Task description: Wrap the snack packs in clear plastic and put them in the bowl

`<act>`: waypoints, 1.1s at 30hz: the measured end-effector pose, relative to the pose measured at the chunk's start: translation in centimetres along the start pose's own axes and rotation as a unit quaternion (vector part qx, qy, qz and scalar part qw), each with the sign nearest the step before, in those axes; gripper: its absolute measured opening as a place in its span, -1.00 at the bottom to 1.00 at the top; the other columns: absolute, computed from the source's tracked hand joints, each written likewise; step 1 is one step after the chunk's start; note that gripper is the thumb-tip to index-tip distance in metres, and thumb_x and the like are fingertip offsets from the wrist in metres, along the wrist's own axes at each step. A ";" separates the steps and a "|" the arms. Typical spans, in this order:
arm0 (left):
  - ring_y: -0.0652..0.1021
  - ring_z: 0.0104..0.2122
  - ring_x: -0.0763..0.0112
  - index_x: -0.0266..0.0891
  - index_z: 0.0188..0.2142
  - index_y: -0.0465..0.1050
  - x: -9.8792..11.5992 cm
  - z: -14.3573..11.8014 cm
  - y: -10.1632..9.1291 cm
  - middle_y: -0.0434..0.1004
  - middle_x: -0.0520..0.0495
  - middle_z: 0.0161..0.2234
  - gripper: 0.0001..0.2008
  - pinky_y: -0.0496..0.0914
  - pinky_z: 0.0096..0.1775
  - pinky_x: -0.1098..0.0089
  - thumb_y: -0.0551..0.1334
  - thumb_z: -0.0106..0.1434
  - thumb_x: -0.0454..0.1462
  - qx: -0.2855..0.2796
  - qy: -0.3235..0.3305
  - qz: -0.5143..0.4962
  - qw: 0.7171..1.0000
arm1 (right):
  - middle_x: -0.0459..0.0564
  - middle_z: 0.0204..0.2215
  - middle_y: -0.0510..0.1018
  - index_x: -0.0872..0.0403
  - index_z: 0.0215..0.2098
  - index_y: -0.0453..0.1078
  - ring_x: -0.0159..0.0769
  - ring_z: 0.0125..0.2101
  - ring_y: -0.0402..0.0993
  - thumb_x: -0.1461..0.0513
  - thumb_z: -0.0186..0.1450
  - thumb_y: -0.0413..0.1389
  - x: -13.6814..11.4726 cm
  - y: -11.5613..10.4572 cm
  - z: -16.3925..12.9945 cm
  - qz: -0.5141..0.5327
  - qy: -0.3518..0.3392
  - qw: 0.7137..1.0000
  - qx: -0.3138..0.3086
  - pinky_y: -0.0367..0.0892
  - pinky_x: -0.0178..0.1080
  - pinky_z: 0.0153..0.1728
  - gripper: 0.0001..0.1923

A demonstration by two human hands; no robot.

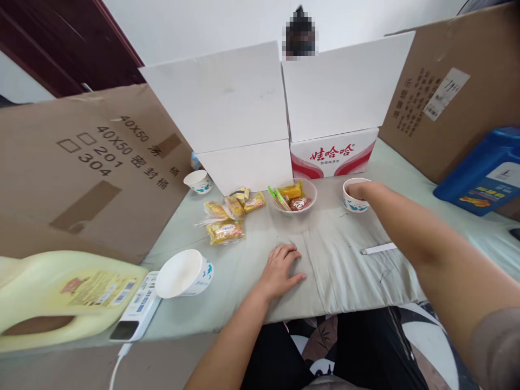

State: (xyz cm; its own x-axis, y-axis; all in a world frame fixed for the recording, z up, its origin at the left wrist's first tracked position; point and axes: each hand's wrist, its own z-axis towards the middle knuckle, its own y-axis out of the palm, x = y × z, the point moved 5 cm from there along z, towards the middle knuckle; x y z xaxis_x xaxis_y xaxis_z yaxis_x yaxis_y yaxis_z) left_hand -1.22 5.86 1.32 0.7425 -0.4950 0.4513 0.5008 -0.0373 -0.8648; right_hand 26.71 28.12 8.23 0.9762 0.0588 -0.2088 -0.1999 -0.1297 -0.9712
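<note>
My left hand point(280, 271) lies on the pale green cloth, fingers stretched out and slightly spread, with nothing in it. My right hand point(359, 190) reaches down into a white paper bowl point(356, 205) with a blue leaf print, and the rim hides its fingers. Between the hands, farther back, a clear plastic bowl point(294, 210) holds a yellow snack packet point(291, 190), a round reddish-brown packet point(299, 203) and thin sticks with green ends point(278, 199). To the left of it lie several yellow wrapped snacks point(226, 231).
White cardboard panels point(244, 108) and a red-and-white box point(333, 154) stand behind. Paper bowls point(199, 182) sit at left, one large point(184, 276) beside a white power bank point(140, 306) and yellow jug point(77, 292). A blue bottle point(483, 173) and white strip point(378, 248) are right.
</note>
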 end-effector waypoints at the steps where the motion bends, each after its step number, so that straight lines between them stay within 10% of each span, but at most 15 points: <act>1: 0.36 0.06 0.10 -0.16 -0.03 0.39 0.0 0.0 0.1 0.39 -0.17 0.03 -0.59 0.28 0.06 0.05 0.33 0.15 -0.12 0.008 0.003 -0.003 1.000 | 0.15 -0.46 0.55 0.32 -0.46 0.50 -0.25 -0.40 0.45 0.23 0.18 0.16 0.0 -0.3 -0.1 -0.020 -0.008 0.999 -0.037 0.27 -0.19 -0.31 -0.76; 8: 0.43 0.00 0.12 -0.23 -0.08 0.45 -2.3 -0.2 -3.4 0.48 -0.21 -0.05 -0.73 0.32 0.04 0.09 0.11 0.25 -0.36 0.127 -0.100 0.107 0.981 | 0.17 -0.23 0.56 0.15 -0.19 0.50 -0.23 -0.34 0.42 0.16 0.30 -0.02 1.0 -3.5 -7.1 -0.056 -0.069 0.996 0.023 0.21 -0.21 -0.34 -0.68; 12: 0.20 0.22 -0.13 -0.35 0.08 0.38 -6.2 -0.5 -8.4 0.29 -0.41 0.16 -0.58 0.13 0.15 -0.10 0.02 0.24 -0.41 0.146 -0.272 0.297 0.903 | 0.05 -0.31 0.58 0.03 -0.28 0.50 -0.21 -0.34 0.47 0.07 0.31 -0.02 3.2 1.2 -14.2 -0.017 -0.168 0.985 0.018 0.29 -0.21 -0.33 -0.69; 17: 0.16 0.24 -0.15 -0.33 0.14 0.34 -10.5 -0.2 -11.2 0.23 -0.41 0.20 -0.53 0.07 0.15 -0.14 -0.05 0.27 -0.42 0.088 -0.361 0.360 0.856 | 0.10 -0.11 0.54 0.03 -0.13 0.47 -0.02 -0.09 0.42 0.01 0.31 -0.09 6.5 7.6 -19.4 -0.042 -0.173 0.969 0.170 0.29 -0.02 -0.12 -0.60; 26: 0.45 -0.08 -0.04 -0.32 -0.02 0.39 -6.4 0.1 -8.0 0.52 -0.35 -0.14 -0.69 0.28 -0.06 0.03 0.08 0.27 -0.30 0.075 -0.294 0.340 0.890 | 0.07 -0.10 0.54 0.03 -0.09 0.44 -0.06 -0.10 0.42 0.08 0.37 -0.12 6.3 9.1 -21.2 -0.045 -0.151 0.949 0.272 0.22 -0.01 -0.07 -0.64; 30: 0.52 -0.25 0.16 -0.23 -0.07 0.36 -2.2 0.9 -5.0 0.56 -0.17 -0.25 -0.71 0.36 -0.21 0.24 0.18 0.21 -0.24 0.029 -0.209 0.113 0.971 | 0.08 -0.10 0.54 0.03 -0.08 0.44 -0.05 -0.09 0.41 0.11 0.36 -0.09 6.2 8.9 -21.2 -0.044 -0.144 0.951 0.269 0.22 -0.01 -0.07 -0.66; 33: 0.53 -0.36 0.34 -0.21 -0.20 0.43 -0.1 2.1 -2.5 0.57 -0.03 -0.32 -0.80 0.38 -0.33 0.38 0.17 0.21 -0.20 -0.059 -0.183 -0.131 0.973 | 0.06 -0.08 0.53 0.03 -0.07 0.44 -0.06 -0.07 0.40 0.12 0.36 -0.08 6.1 8.8 -21.4 -0.045 -0.142 0.954 0.260 0.20 -0.03 -0.05 -0.68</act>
State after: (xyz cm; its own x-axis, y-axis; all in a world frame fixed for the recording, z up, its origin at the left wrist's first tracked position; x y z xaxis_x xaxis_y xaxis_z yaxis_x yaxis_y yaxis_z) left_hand -1.67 7.85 3.92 0.7152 -0.1141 0.6896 0.6558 -0.2315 -0.7185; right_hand 32.68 6.15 0.84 0.9439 0.3221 -0.0724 -0.2029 0.3928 -0.8970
